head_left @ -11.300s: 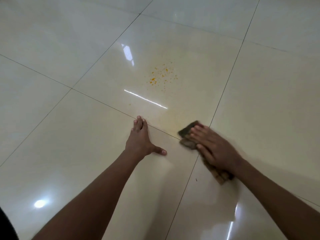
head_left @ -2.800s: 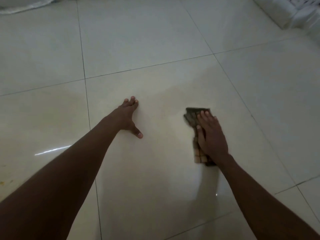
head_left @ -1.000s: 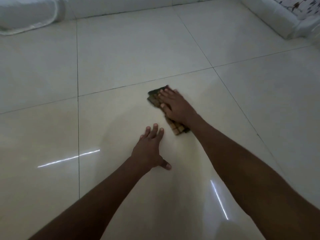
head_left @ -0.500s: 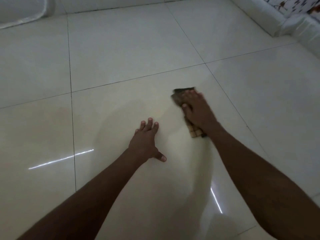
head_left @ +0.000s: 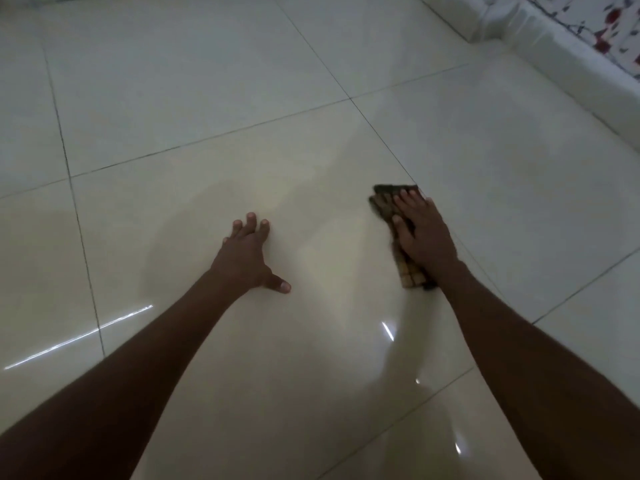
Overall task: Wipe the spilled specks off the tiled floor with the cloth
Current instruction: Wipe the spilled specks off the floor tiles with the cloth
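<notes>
A dark checked cloth (head_left: 383, 201) lies folded flat on the glossy cream tiled floor (head_left: 194, 98), close to a grout line on the right. My right hand (head_left: 420, 233) presses flat on top of the cloth, fingers pointing away from me, covering its middle. My left hand (head_left: 247, 258) rests palm-down on the same tile, fingers spread, thumb out to the right, holding nothing. No orange specks show on the tiles in view. A faint damp sheen spreads over the tile between and beyond the hands.
A white raised edge (head_left: 561, 53) with patterned fabric (head_left: 613, 22) above it runs along the upper right corner. Dark grout lines cross the floor. Light streaks reflect off the tiles at the lower left and lower middle.
My right hand has slid the cloth to the right, from the middle of the tile toward the right grout line. The left hand stays planted on the tile.
</notes>
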